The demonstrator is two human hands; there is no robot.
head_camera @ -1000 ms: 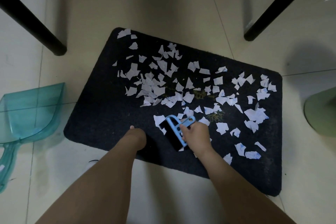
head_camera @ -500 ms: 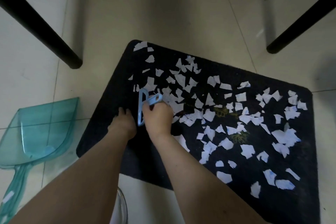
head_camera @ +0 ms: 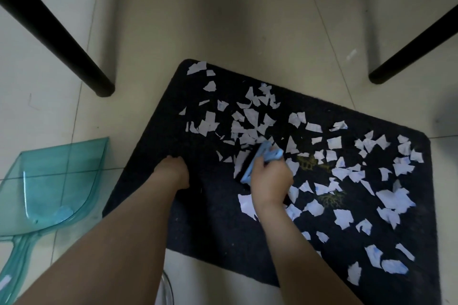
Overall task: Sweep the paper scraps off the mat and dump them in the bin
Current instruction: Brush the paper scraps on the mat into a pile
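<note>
- I am holding the small blue brush point(head_camera: 257, 161) in my right hand point(head_camera: 270, 181), fingers curled tight round its handle, so that the dark bristle edge is dragging flat on the mat point(head_camera: 210, 218).
- I am tilting the brush so its long edge is facing the thick cluster of paper scraps point(head_camera: 247, 129) just beyond my grip; that way, I judge, one stroke is catching many pieces.
- More scraps are lying scattered to the right of my grip and nearer to me, well apart from one another, so most of the sweeping is not yet done.
- I am pressing my left hand point(head_camera: 173, 171) down on the mat, left of the brush. Its fingers are hidden from me, so I cannot tell how they are lying; I am bracing there, I think, to stop the mat sliding.
- The teal dustpan point(head_camera: 49, 181) is waiting on the floor beyond my left hand, mouth turned toward the mat.
- The bin is not showing anywhere I can be sure of.
</note>
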